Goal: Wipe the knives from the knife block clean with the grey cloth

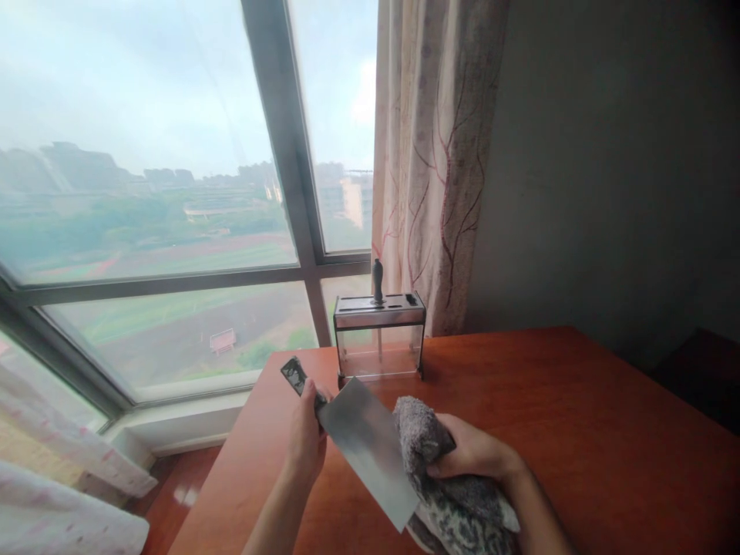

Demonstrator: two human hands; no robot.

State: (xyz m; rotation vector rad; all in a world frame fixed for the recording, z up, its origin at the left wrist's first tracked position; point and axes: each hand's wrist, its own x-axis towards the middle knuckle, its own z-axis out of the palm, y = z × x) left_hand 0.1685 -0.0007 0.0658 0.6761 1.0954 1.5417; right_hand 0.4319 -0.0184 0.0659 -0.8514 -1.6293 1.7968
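My left hand (309,432) is closed around the dark handle of a cleaver (370,447), whose wide grey blade slants down to the right above the table. Bunched in my right hand (471,451) is a fluffy grey patterned towel (421,432), which sits against the blade's right edge. Part of the towel hangs below my wrist. Behind the blade stands a clear-sided knife block (378,318) with a metal-look top. One knife (378,281) is upright in it, its black handle sticking up; other slots show in the top.
The reddish-brown wooden table (549,401) stretches off to the right. A large window (144,193) with grey frames rises at the left and back. A patterned curtain (439,154) hangs behind the block, beside a dark wall (607,169).
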